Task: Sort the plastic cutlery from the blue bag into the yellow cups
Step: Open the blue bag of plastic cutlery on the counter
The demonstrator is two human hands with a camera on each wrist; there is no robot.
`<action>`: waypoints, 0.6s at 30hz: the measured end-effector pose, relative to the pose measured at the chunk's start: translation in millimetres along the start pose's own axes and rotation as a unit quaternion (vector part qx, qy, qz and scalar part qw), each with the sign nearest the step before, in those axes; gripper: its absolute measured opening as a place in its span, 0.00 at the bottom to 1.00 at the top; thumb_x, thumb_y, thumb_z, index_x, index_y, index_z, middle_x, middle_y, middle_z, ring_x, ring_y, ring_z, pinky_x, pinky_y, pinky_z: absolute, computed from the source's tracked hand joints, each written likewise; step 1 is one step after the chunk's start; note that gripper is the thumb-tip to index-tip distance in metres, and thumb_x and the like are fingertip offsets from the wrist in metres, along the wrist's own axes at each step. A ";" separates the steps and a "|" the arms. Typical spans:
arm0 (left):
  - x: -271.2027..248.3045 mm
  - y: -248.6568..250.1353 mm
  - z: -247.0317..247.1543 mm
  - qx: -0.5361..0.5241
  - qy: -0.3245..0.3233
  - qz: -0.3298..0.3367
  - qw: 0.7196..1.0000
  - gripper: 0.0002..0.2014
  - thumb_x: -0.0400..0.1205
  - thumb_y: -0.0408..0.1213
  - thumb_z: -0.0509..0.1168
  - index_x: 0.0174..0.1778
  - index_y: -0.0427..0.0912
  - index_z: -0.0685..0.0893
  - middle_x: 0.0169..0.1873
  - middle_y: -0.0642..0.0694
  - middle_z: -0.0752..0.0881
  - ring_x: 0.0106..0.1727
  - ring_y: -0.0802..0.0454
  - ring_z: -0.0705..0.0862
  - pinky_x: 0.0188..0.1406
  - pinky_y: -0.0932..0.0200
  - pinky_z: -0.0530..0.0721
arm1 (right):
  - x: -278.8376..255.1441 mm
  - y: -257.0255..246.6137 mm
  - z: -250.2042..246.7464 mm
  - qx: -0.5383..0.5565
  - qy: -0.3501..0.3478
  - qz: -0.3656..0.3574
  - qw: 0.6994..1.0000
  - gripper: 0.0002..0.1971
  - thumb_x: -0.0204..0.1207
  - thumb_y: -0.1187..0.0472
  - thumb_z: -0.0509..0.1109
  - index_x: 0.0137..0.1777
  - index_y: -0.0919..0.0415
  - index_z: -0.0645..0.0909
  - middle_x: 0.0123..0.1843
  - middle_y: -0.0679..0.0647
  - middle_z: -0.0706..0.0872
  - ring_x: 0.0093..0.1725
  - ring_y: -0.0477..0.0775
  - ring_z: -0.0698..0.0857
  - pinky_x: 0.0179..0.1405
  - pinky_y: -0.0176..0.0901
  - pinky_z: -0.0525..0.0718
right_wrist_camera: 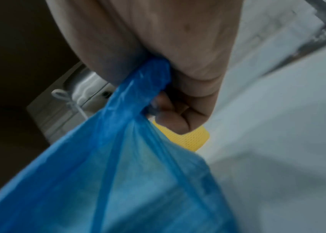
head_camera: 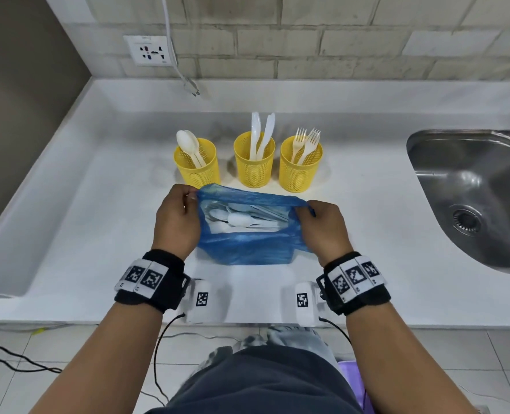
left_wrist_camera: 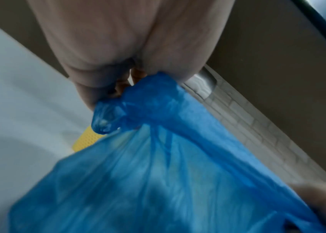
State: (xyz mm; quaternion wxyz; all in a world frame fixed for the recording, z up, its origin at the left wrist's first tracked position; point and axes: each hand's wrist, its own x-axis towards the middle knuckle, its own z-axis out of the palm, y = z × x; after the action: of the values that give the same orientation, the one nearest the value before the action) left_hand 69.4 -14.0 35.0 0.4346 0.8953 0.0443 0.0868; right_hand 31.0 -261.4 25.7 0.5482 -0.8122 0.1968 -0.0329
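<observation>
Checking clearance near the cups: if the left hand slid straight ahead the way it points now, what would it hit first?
Probably the spoon cup. The left hand, pinching the bag rim, points away from the person, and that cup stands just beyond its fingertips. Depth is hard to judge from the head view, so it might pass slightly left.

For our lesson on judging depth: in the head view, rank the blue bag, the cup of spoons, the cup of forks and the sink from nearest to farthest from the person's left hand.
1. Blue bag: gripped by the left hand.
2. Cup of spoons: just behind the hand.
3. Cup of forks: rightmost in the row.
4. Sink: far right.
</observation>
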 end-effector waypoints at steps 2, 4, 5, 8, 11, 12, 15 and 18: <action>2.7 0.5 2.0 -0.034 -0.007 -0.026 0.999 0.09 0.92 0.37 0.57 0.57 0.43 0.82 0.48 0.50 0.84 0.48 0.51 0.80 0.43 0.63 0.72 | 2.7 -2.8 0.2 0.194 -0.004 0.118 0.974 0.14 0.75 0.59 0.72 0.32 0.65 0.82 0.30 0.56 0.78 0.32 0.56 0.77 0.34 0.47 0.74; 6.7 -0.2 5.2 -0.130 -0.013 -0.074 0.989 0.08 0.91 0.36 0.58 0.57 0.45 0.84 0.47 0.50 0.86 0.47 0.53 0.82 0.48 0.62 0.78 | 6.9 -1.6 -3.0 0.331 -0.041 0.228 0.915 0.11 0.77 0.60 0.76 0.33 0.60 0.84 0.31 0.54 0.79 0.29 0.54 0.77 0.28 0.41 0.75; 8.6 0.3 5.4 -0.198 -0.014 -0.115 0.973 0.09 0.91 0.35 0.59 0.57 0.45 0.85 0.47 0.50 0.87 0.46 0.53 0.83 0.49 0.60 0.81 | 8.0 -2.2 -4.8 0.385 -0.072 0.258 0.883 0.09 0.75 0.59 0.77 0.34 0.58 0.85 0.34 0.54 0.81 0.30 0.54 0.78 0.26 0.40 0.74; 11.2 -0.2 -1.8 -0.367 -0.044 -0.247 0.896 0.09 0.91 0.32 0.60 0.54 0.44 0.86 0.44 0.48 0.87 0.42 0.51 0.86 0.43 0.56 0.86 | 12.2 8.4 -8.9 0.477 -0.126 0.297 0.818 0.06 0.77 0.57 0.74 0.44 0.60 0.87 0.50 0.59 0.87 0.49 0.63 0.87 0.42 0.49 0.85; 11.2 -5.7 -10.0 -0.393 -0.112 -0.291 0.865 0.09 0.91 0.30 0.60 0.54 0.44 0.86 0.43 0.45 0.87 0.40 0.48 0.87 0.38 0.56 0.87 | 12.3 20.1 -8.8 0.483 -0.120 0.313 0.809 0.08 0.80 0.56 0.70 0.49 0.60 0.85 0.56 0.63 0.88 0.56 0.69 0.89 0.51 0.61 0.90; 11.0 -8.1 -11.4 -0.375 -0.121 -0.287 0.873 0.09 0.91 0.31 0.61 0.55 0.44 0.86 0.45 0.43 0.88 0.42 0.48 0.87 0.38 0.56 0.88 | 11.8 20.6 -7.9 0.473 -0.109 0.313 0.816 0.09 0.80 0.54 0.70 0.50 0.60 0.85 0.57 0.63 0.88 0.57 0.69 0.88 0.55 0.63 0.89; 12.1 -15.1 -14.9 -0.179 -0.129 -0.188 0.957 0.08 0.87 0.45 0.68 0.53 0.47 0.90 0.52 0.48 0.92 0.52 0.49 0.89 0.52 0.54 0.86 | 12.7 20.9 -0.4 0.410 -0.066 0.267 0.870 0.16 0.80 0.48 0.71 0.55 0.61 0.87 0.57 0.60 0.90 0.56 0.66 0.90 0.60 0.62 0.86; 11.6 -14.8 -18.5 0.059 -0.111 -0.031 0.992 0.13 0.81 0.54 0.74 0.48 0.48 0.92 0.44 0.53 0.91 0.49 0.54 0.87 0.48 0.58 0.81 | 13.2 15.0 6.1 0.185 -0.021 0.143 0.972 0.19 0.80 0.42 0.71 0.52 0.59 0.85 0.49 0.56 0.91 0.46 0.59 0.90 0.44 0.56 0.89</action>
State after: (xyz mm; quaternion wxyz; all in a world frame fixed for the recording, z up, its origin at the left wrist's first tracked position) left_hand 77.1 11.2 36.0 0.3856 0.9218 0.0284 -0.0292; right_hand 40.5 -265.5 7.5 0.6916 -0.6608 0.2902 0.0273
